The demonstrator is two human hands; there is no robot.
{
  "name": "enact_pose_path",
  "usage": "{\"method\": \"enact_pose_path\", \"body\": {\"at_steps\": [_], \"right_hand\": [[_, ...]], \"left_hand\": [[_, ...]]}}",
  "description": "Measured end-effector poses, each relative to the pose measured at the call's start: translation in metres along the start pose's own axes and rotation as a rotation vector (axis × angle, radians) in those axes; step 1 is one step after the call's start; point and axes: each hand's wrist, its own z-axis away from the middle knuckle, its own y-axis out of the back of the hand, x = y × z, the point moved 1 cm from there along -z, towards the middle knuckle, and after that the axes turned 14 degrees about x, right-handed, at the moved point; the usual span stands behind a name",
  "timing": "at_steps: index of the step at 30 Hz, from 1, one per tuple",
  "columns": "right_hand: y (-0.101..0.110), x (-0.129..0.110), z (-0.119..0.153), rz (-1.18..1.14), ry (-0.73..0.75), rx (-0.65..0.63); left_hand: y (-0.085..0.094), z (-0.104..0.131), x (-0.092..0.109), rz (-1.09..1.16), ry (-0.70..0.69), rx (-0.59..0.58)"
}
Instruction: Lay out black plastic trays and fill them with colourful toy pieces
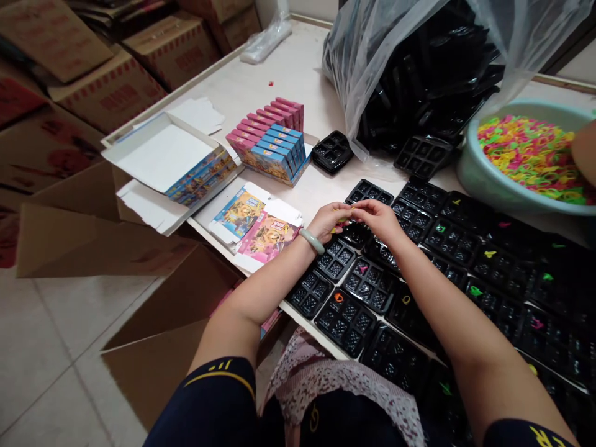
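Note:
My left hand (329,221), with a pale green bangle (311,241) on its wrist, is closed round small yellow plastic pieces (341,221) that show between the fingers. The fingertips of my right hand (378,217) are pinched together and meet those of the left; what they grip is hidden. Both hands hover over black compartment trays (361,284) laid in rows on the table. Single small coloured plastic pieces lie in several trays, such as an orange piece (339,298) and a pink piece (364,269).
A pale green basin (470,162) full of coloured plastic pieces stands right, with part of another person (587,152) beside it. Behind is a clear bag (338,68) of black trays. Pink and blue boxes (274,149), flat printed cards (239,213) and open cartons (149,316) are left.

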Motion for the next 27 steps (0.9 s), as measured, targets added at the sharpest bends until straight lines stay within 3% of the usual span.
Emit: {"method": "enact_pose_path", "body": {"at_steps": [2,5,9,12,16,20,23,27], "right_hand": [[0.007,0.003,-0.02,0.085,0.041,0.086],[0.015,0.004,-0.056,0.413,0.21,0.22],[0.014,-0.001,-0.084,0.698,0.318,0.146],[0.014,-0.008,-0.071,0.582,0.334,0.116],[0.017,-0.018,-0.026,0.32,0.374,-0.029],[0.024,-0.022,0.007,0.319,0.432,0.052],[0.03,-0.019,0.015,0.293,0.341,0.09],[0.039,-0.011,0.016,0.019,0.045,0.065]], "left_hand": [[-0.002,-0.003,0.004,0.079,0.029,-0.015],[-0.002,-0.006,0.008,0.157,0.089,-0.057],[-0.001,-0.007,0.01,0.161,0.128,-0.117],[-0.001,-0.007,0.011,0.157,0.121,-0.142],[-0.01,-0.008,0.011,0.175,0.123,-0.194],[-0.027,-0.006,0.008,0.172,0.147,-0.17],[-0.037,-0.002,0.003,0.115,0.147,-0.19],[-0.04,0.0,-0.003,0.064,0.209,-0.249]]}}
